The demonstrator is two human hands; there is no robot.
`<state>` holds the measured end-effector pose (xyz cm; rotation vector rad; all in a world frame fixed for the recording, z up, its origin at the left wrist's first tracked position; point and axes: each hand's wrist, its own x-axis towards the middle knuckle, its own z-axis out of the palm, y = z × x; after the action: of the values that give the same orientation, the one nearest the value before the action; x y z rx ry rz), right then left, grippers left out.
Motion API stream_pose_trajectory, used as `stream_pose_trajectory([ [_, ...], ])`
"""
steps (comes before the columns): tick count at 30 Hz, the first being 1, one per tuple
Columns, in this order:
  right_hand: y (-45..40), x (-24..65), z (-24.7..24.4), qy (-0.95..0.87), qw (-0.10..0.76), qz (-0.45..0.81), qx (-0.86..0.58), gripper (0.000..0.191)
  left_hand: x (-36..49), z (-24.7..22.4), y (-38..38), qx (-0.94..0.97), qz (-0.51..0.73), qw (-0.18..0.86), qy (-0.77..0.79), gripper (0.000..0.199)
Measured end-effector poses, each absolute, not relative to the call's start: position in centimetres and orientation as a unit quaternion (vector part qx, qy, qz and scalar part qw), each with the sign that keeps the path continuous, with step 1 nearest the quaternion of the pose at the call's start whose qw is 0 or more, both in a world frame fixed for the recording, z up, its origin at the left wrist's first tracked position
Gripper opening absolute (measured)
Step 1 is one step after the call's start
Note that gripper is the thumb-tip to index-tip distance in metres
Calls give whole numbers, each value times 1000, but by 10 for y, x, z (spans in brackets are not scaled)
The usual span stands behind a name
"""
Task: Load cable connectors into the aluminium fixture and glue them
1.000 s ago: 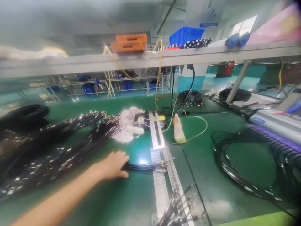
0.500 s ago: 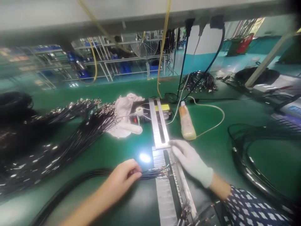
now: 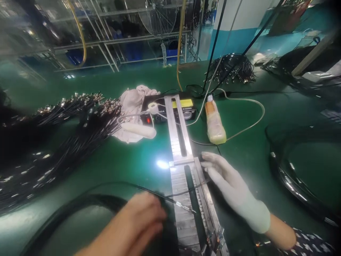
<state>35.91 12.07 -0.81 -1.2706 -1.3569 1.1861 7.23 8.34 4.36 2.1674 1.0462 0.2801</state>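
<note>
My left hand [image 3: 144,217], bare and smeared by motion, curls at the end of a bundle of black cables [image 3: 87,201] left of the metal rail fixture [image 3: 183,209]. The bundle's ends are hidden behind it. Two loose cables cross the fixture; one has a silvery metal end [image 3: 185,206] on the slotted plate. The other cable [image 3: 186,191] runs toward my right hand [image 3: 226,179], which wears a white glove. That hand is open beside the fixture's right edge, thumb and fingers apart. Metal cable ends [image 3: 215,236] cluster at the fixture's near end.
Behind the fixture stands a black box [image 3: 158,115] with a red light. A wrapped bottle [image 3: 215,124] lies to its right, a pale cloth [image 3: 130,101] to its left. Heaped black cables [image 3: 71,131] fill the left; a coiled bundle [image 3: 290,185] lies right. Cords hang down at the back.
The cable ends fanned across the plate are gone from it, leaving two loose cables there. My left hand has moved lower and my right hand has shifted off the rail to the right. The view has tilted down.
</note>
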Motion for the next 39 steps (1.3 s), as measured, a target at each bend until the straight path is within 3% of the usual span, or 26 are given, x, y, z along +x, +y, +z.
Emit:
stream_pose_trajectory([
  [7,126,358,-8,-555,459,483,-498,29,88,12,121,843,102,348,397,20],
  [12,126,359,-6,-592,451,444,-499,25,83,12,123,819,120,364,426,21],
  [17,127,359,-6,-617,445,431,-486,22,101,12,127,838,161,313,416,18],
  [25,127,359,-5,-617,440,443,-478,21,112,4,136,818,192,345,418,17],
  [32,129,360,-6,-628,437,427,-482,19,17,-1,155,845,181,144,481,6],
  [39,118,359,-7,-741,409,302,-439,22,69,20,122,854,209,217,424,10],
])
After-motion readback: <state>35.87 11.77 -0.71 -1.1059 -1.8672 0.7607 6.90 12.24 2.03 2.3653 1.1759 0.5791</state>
